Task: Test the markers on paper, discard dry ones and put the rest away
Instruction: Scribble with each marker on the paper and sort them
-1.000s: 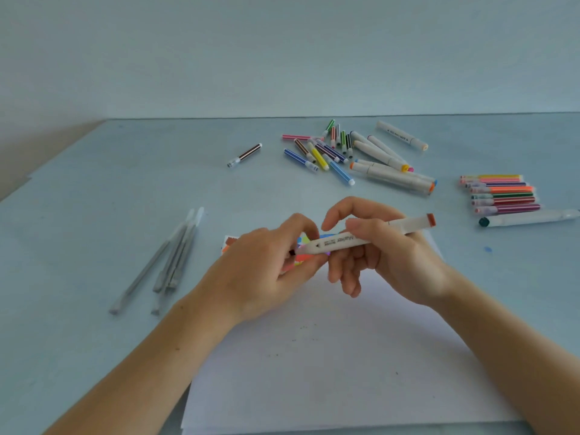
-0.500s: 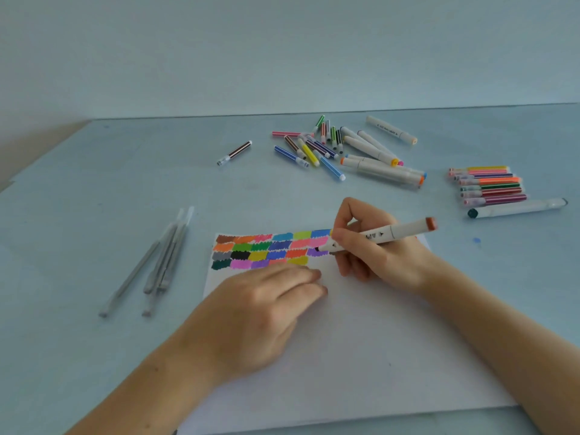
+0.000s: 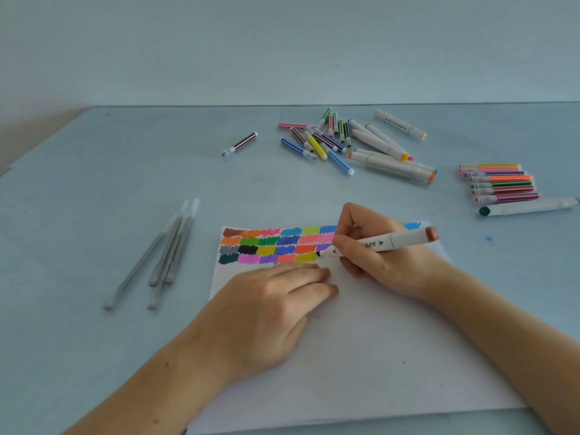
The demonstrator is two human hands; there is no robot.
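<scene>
Indoors, pale blue table (image 3: 125, 183), plain wall (image 3: 282, 42), white paper (image 3: 361, 356).

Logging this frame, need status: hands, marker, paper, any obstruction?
Left hand open, flat on paper. Right hand grips brown-capped marker, tip at the swatch grid. Nothing in the way.

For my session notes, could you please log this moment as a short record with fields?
right hand: grips white marker, tip at paper
left hand: rests flat on paper
paper: colour swatches along far edge
far table: loose marker pile
right side: neat marker row
left side: grey pens
</scene>
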